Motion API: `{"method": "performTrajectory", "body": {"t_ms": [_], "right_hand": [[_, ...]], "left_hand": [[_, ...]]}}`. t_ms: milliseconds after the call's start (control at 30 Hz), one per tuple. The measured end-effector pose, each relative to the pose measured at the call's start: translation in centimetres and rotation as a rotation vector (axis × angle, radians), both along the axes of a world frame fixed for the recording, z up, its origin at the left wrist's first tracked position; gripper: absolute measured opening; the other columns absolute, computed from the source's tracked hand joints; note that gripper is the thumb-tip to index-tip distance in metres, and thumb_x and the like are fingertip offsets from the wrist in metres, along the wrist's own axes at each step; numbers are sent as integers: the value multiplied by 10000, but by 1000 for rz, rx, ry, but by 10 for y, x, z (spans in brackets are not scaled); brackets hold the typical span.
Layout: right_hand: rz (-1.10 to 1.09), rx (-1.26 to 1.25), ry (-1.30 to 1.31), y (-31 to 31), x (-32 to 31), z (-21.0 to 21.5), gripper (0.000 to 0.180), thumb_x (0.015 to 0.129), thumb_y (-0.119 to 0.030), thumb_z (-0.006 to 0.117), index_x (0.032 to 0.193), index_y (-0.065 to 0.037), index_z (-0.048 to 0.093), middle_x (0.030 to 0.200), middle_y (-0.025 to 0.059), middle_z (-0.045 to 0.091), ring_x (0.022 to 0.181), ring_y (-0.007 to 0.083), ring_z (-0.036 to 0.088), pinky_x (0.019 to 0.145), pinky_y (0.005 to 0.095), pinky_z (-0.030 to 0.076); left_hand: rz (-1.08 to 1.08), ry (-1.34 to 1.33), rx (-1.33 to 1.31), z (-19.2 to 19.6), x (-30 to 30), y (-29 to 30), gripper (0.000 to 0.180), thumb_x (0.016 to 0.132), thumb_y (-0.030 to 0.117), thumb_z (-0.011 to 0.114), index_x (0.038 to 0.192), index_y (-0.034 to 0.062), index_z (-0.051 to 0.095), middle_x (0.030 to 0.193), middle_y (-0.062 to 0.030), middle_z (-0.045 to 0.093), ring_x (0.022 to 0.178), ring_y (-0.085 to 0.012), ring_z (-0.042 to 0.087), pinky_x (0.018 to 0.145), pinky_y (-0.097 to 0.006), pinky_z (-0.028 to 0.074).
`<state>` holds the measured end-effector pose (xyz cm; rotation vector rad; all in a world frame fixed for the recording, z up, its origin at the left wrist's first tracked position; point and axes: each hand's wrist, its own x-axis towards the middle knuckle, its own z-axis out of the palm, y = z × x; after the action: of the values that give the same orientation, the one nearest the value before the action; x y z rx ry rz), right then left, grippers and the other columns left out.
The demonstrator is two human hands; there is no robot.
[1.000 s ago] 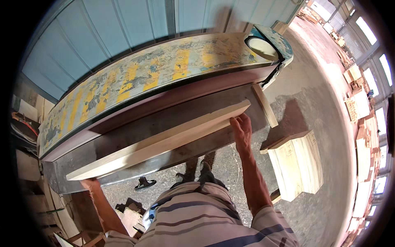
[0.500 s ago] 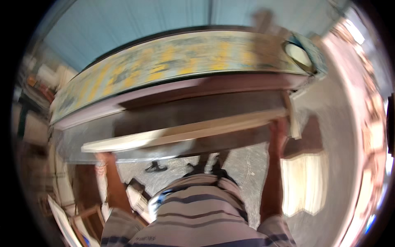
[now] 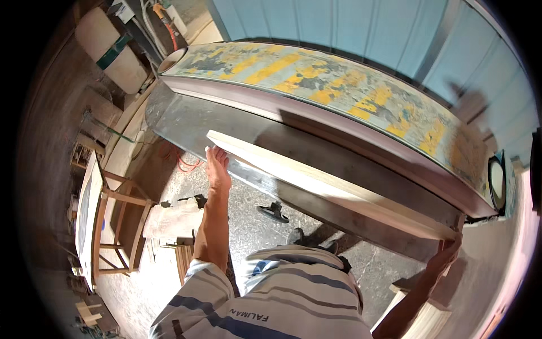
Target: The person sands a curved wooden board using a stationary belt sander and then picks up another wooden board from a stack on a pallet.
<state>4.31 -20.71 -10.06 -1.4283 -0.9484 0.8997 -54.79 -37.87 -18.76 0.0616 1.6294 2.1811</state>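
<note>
A long pale wooden board point(image 3: 316, 179) lies on the grey metal table point(image 3: 197, 121) of a long belt sander, slanting from upper left to lower right. Its far side is a little apart from the pinkish upright sanding belt point(image 3: 248, 103) at the left end. My left hand point(image 3: 218, 169) is open, fingers stretched up against the board's near edge by its left end. At the other end, my right hand point(image 3: 450, 250) is closed around the board's corner, beside an end stop; some of its fingers are hidden.
A worn cover with yellow stripes point(image 3: 316, 79) tops the sander, before a blue ribbed wall point(image 3: 367, 34). A wooden frame stand point(image 3: 121, 195) stands to the left. Stacked wood point(image 3: 426, 319) sits below my right arm. A black foot pedal point(image 3: 274, 212) lies on the floor.
My view has turned left, so the sander and board now slant down to the right. My left hand's fingers show stretched out; both hands stay near the board's ends.
</note>
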Motion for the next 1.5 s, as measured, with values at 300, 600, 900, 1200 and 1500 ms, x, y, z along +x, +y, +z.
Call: {"method": "performTrajectory", "body": {"t_ms": [300, 600, 900, 1200, 1500], "right_hand": [[15, -15, -9, -3, -4, 7, 518, 916, -476, 374, 1195, -67, 531, 1188, 56, 540, 1105, 161, 484, 962, 307, 333], [2, -17, 76, 7, 11, -10, 489, 895, -445, 429, 1183, -65, 535, 1156, 49, 548, 1084, 154, 489, 958, 313, 330], [-41, 20, 86, 3, 2, -4, 447, 886, -414, 460, 1156, -63, 525, 1129, 75, 556, 1074, 174, 505, 936, 327, 369], [-14, 58, 144, 0, 0, 1, 397, 913, -353, 441, 1080, -22, 582, 1046, 73, 561, 981, 163, 514, 883, 297, 397], [26, 52, 112, -1, -2, 5, 416, 902, -384, 457, 1077, -30, 591, 1030, 50, 583, 924, 131, 512, 838, 274, 398]], "left_hand": [[-125, 298, 21, 70, 34, 4, 702, 891, 544, 426, 1317, -4, 320, 1294, -108, 410, 1177, -218, 416, 981, -340, 289], [70, 545, -288, 83, 32, 19, 636, 793, 392, 660, 1195, -27, 400, 1092, -136, 497, 1029, -231, 473, 918, -366, 356], [-188, 1524, -873, 110, 148, 13, 379, 866, 177, 495, 1224, 53, 489, 1312, -120, 448, 1264, -302, 362, 1051, -505, 195], [-616, 1739, -626, 128, 242, 35, 526, 763, 56, 561, 1278, 44, 456, 1360, -108, 420, 1285, -274, 366, 1064, -509, 183], [-936, 1755, -164, 130, 341, 87, 514, 745, 37, 595, 1240, 42, 455, 1302, -148, 443, 1218, -321, 413, 1022, -472, 309]]}}
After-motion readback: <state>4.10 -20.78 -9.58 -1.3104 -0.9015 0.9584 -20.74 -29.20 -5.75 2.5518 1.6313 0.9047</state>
